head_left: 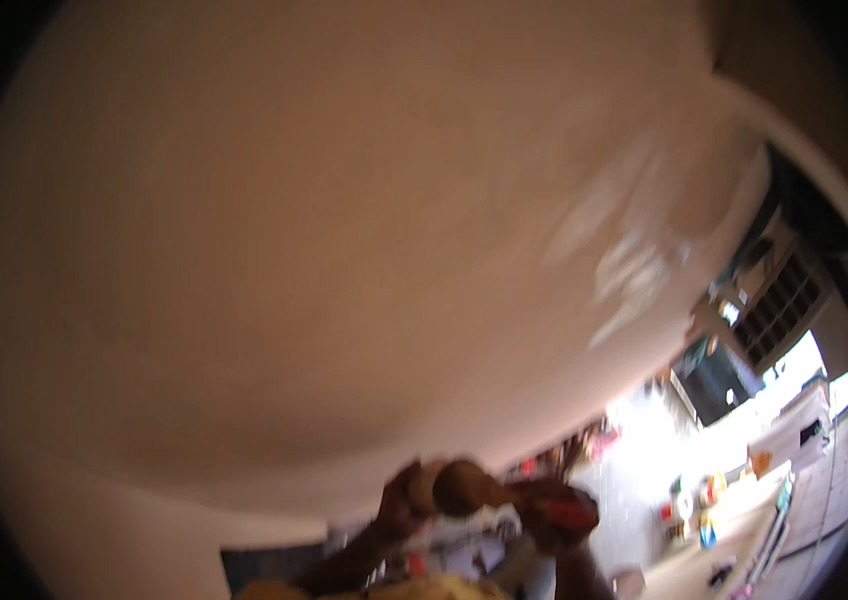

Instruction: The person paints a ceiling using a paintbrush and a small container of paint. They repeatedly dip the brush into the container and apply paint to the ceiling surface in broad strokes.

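Low in the head view, my left hand (402, 503) is closed round a tan, rounded thing (460, 487) held up between my two hands. Its kind cannot be made out through the blur. Close by on the right, my right hand (542, 508) is closed with its fingers curled, and a small red thing (572, 508) shows in its grip. The end of the tan thing nearest this hand narrows toward its fingers. Whether the right hand touches it, I cannot tell. Both forearms come up from the lower edge.
A large smooth tan surface (324, 230) fills most of the view, with glossy streaks at its right. Along the right lie a dark flat panel (714, 382), a slatted rack (784, 308), several colourful small containers (709, 505) and a tiled floor or wall (834, 490).
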Demonstrator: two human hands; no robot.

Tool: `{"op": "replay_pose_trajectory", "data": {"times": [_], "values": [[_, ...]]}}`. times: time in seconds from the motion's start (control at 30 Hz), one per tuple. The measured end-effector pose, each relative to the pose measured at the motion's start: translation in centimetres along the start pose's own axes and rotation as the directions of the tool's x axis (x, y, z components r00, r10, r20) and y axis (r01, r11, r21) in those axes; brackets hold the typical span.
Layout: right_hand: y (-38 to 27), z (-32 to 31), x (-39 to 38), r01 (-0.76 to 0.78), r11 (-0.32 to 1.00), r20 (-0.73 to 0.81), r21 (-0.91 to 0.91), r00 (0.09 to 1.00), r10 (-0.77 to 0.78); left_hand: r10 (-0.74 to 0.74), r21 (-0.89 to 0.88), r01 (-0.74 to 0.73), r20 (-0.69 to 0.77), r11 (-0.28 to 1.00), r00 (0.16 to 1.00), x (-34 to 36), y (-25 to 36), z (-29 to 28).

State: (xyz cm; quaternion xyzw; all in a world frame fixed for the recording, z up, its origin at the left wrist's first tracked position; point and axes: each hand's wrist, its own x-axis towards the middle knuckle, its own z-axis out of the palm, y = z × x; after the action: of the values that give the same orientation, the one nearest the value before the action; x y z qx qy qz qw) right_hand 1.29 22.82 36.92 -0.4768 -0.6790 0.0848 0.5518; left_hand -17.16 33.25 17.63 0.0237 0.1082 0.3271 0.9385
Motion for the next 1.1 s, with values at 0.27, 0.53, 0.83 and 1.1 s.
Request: {"op": "replay_pose_trajectory", "data": {"times": [0.27, 0.53, 0.83, 1.1], "values": [[0.0, 1.8, 0.3, -0.043, 0.966, -0.047, 0.253, 0.997, 0.056, 0.033, 0.083, -0.036, 0.036, 0.996, 0.999, 1.0, 1.4, 1.6], [0.3, 1.7, 0.2, -0.248, 0.910, -0.199, 0.333, 0.924, 0.325, 0.041, 0.154, -0.048, 0.047, 0.987, 0.998, -1.3, 0.8, 5.3], [0.3, 0.3, -0.8, -0.239, 0.785, -0.247, 0.571, 0.863, 0.442, 0.067, 0.208, -0.069, 0.020, 0.976, 0.998, -1.1, 0.1, 5.8], [-0.1, 0.2, -1.3, -0.332, 0.392, -0.122, 0.858, 0.609, 0.783, 0.079, 0.181, -0.095, 0.095, 0.979, 0.992, -1.1, -0.5, 5.2]]}}
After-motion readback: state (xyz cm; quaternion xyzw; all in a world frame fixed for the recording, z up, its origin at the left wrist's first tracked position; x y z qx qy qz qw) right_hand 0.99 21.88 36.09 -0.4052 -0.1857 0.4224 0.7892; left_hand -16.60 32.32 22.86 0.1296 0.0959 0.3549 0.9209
